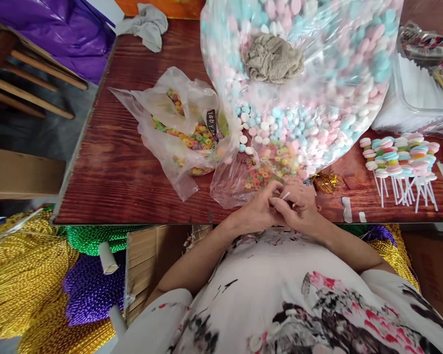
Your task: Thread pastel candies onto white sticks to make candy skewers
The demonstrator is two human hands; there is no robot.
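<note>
Stick held at the near edge, sweets gathered close around it

Fingertips of the left hand (pixel 260 211) and right hand (pixel 300 201) curl together about a thin white stick (pixel 286 196). It looks pinched where the hands meet, just above the near edge of the dark red wood-grain worktop (pixel 99 167); which fingers bear it, I cannot tell. Working against the body probably keeps so slim a piece steady.

Just beyond the hands, a small clear plastic bag (pixel 225 189) spills coloured rings (pixel 262 178), likely set there for the shortest reach. Behind it, a huge clear bag (pixel 328 59) of pink, blue and white discs (pixel 275 130) runs toward the far edge; a crumpled beige cloth (pixel 273 58) lies on top, perhaps as a weight. To the left stands a translucent white bag (pixel 147 105) with more rings.

Toward the right edge, sticks threaded with discs and rings (pixel 402 155) lie side by side, their bare ends toward the near edge, seemingly to keep them orderly. Behind them sits a clear plastic tub (pixel 424 115) of slender white pieces. A grey cloth (pixel 147 27) lies at the far left corner.
</note>
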